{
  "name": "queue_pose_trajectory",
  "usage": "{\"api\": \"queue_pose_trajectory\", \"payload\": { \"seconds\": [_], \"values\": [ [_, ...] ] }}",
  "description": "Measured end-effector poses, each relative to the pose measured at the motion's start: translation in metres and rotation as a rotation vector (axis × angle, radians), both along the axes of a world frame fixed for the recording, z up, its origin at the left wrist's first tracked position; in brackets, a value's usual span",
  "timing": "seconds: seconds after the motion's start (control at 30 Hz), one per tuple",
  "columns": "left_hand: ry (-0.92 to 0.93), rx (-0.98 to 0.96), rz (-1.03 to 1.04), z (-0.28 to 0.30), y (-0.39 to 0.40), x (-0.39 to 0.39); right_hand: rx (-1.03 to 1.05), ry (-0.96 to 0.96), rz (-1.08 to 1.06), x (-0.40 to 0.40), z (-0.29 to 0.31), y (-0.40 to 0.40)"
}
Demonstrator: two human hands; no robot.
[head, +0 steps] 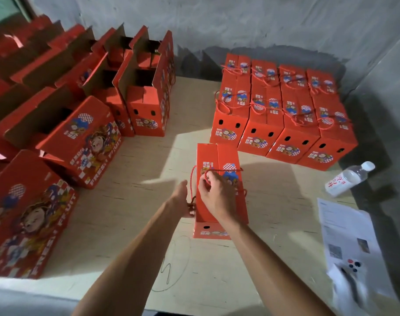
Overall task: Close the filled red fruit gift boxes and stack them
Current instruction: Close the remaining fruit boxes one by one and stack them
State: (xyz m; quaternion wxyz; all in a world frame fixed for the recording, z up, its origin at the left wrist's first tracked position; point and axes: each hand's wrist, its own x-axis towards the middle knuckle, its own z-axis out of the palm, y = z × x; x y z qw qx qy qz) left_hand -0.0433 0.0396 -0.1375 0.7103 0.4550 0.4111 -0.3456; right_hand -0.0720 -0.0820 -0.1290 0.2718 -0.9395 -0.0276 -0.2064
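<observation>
Head view showed one closed red gift box (226, 156) at mid-table (130, 201), its top flaps shut. Right hand (217, 195) pinched the red rope handle (208, 176) on top; left hand (183, 199) held the rope's knotted end at the box's left side. Eight closed boxes (283, 115) stood in two rows of four far right. Open boxes (135, 87) crowded the left; their number was unclear. One water bottle (347, 179) lay right.

Head view, facing down, near table (135, 220)
</observation>
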Motion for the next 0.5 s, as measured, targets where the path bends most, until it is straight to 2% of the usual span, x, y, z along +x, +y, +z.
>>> {"api": "queue_pose_trajectory", "payload": {
  "seconds": [0.07,0.13,0.2,0.27,0.3,0.33,0.43,0.5],
  "values": [
    [-0.036,-0.103,0.292,0.0,0.001,0.011,0.013,0.012,0.004,0.001,-0.004,-0.001],
    [-0.069,-0.335,0.524,0.007,0.006,0.023,0.02,0.007,0.015,0.001,-0.005,-0.002],
    [-0.054,-0.48,0.612,0.02,0.012,0.032,0.039,-0.003,0.027,0.001,-0.005,-0.002],
    [-0.143,-0.456,0.599,0.038,0.012,0.038,0.078,0.027,0.03,0.0,-0.004,-0.002],
    [-0.269,-0.335,0.524,0.049,0.01,0.039,0.076,0.047,0.038,0.0,-0.004,-0.002],
    [-0.446,-0.135,0.401,0.061,0.007,0.039,0.035,0.06,0.058,0.0,-0.004,-0.002],
    [-1.123,0.511,-0.153,0.091,0.006,0.037,-0.089,0.116,0.145,0.009,-0.001,0.001],
    [-1.381,0.752,-0.464,0.111,0.009,0.041,0.015,0.206,0.126,0.021,0.009,0.012]
  ]
}}
